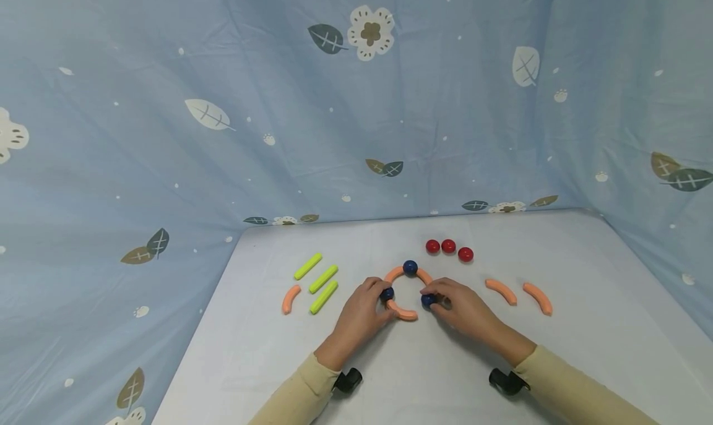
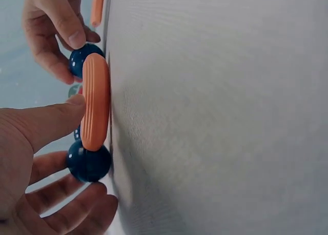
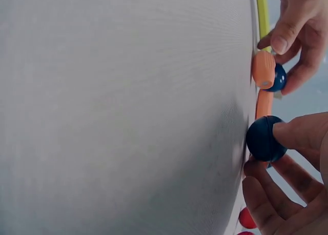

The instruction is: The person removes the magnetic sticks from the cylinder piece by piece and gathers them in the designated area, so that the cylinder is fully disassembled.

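A partial ring of curved orange rods and blue balls lies on the table, with a blue ball (image 1: 410,267) at its far side. My left hand (image 1: 364,307) holds its left side: the thumb lies on a curved orange rod (image 2: 96,101) and the fingers are round the blue ball (image 2: 89,161) at that rod's end. On the ring's right, my right hand (image 1: 462,307) pinches another blue ball (image 3: 266,138) between thumb and fingers. This ball sits at the near end of the right orange rod (image 1: 424,276). A gap separates it from the lower orange rod's free end (image 1: 411,315).
Several red balls (image 1: 448,246) lie behind the ring. Left of it are several straight yellow-green rods (image 1: 324,279) and a loose curved orange rod (image 1: 291,299). Two more orange rods (image 1: 501,291) lie to the right. A blue patterned cloth (image 1: 312,103) hangs behind the white table (image 1: 250,351).
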### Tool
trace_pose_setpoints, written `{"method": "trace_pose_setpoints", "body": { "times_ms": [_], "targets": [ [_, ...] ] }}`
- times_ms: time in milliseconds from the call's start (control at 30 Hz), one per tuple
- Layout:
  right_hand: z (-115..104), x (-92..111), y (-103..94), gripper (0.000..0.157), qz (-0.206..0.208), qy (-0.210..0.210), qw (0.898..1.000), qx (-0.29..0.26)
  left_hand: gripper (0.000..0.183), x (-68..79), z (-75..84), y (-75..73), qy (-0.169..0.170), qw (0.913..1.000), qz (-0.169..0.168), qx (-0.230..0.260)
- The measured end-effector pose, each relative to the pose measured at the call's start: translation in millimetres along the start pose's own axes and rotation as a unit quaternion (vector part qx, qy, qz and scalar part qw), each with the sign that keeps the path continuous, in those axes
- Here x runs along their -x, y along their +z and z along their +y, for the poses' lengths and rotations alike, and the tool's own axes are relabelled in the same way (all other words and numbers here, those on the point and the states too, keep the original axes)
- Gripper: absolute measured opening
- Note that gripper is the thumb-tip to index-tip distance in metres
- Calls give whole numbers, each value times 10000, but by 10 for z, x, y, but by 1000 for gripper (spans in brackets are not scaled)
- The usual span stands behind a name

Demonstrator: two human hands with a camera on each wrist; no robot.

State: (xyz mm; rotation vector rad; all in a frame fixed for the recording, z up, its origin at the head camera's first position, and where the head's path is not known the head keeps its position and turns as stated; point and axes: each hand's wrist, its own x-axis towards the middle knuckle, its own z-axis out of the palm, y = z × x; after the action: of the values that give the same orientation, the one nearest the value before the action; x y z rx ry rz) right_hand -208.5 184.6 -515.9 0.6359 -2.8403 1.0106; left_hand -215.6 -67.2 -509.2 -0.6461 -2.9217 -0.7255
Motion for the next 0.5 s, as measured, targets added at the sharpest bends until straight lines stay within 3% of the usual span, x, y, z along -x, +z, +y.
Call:
{"method": "trace_pose_setpoints", "body": {
  "times_ms": [500],
  "targets": [
    [27,-47,-11,34,144,115,9998,98,51,91,-6,-19,-52,9999,14,158]
  ]
}}
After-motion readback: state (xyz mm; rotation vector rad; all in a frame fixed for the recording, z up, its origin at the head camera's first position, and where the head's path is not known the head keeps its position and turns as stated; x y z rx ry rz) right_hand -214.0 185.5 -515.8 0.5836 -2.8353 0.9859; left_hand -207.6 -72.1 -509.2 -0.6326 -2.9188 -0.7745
